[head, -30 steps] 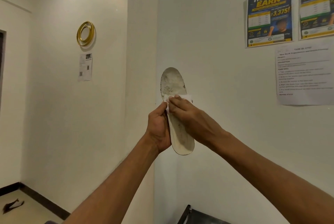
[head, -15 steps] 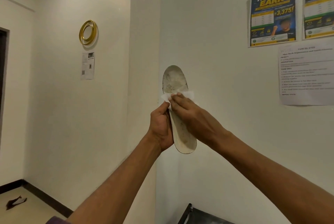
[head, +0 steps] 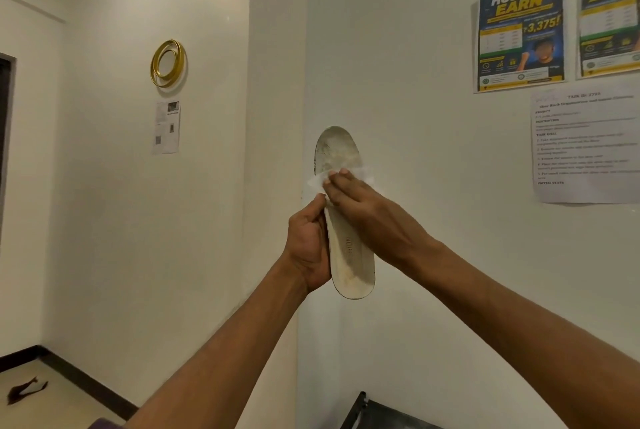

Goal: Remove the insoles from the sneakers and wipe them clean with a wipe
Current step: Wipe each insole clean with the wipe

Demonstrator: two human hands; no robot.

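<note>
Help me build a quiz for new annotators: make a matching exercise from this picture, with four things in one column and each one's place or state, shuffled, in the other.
Things
1. insole
2. wipe
3. gold ring
4. blue and yellow poster

Places or states
A. pressed under the fingers of the right hand
B. hangs high up, at the left of the view
C. stuck up at the upper right of the view
D. gripped by the left hand, toe end up

Pairs: 1-D, 2-A, 3-B, 4-C
</note>
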